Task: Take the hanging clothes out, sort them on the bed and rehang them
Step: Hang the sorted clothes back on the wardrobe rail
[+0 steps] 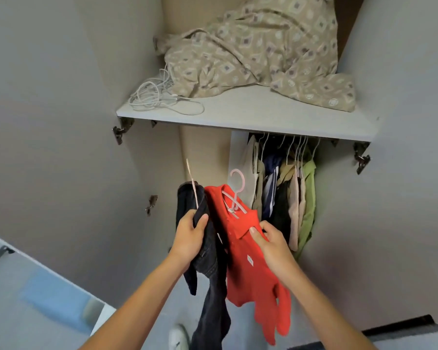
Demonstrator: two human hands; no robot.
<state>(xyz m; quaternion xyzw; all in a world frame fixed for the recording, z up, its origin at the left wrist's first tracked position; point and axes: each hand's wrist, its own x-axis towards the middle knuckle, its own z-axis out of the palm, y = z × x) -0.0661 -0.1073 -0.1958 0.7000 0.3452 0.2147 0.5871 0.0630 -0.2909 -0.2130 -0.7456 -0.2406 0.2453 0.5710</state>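
Two hands were busy in front of the open wardrobe: the left hand (190,234) had its fingers curled round dark jeans (208,271) and a thin hanger (193,184), while the right hand (272,242) pinched the collar of a red shirt (250,269) on a pink hanger (235,193). More clothes (286,198) hung under the shelf (250,114), which carried a patterned cloth (258,46) and a white cable (157,97)

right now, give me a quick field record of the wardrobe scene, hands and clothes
left hand: left hand grips dark jeans with a hanger
right hand: right hand pinches the red polo shirt at its collar
red shirt hanger: pink hanger, off the rail
on the rail: hanging clothes, green one at the right end
shelf above: patterned beige fabric, white cable
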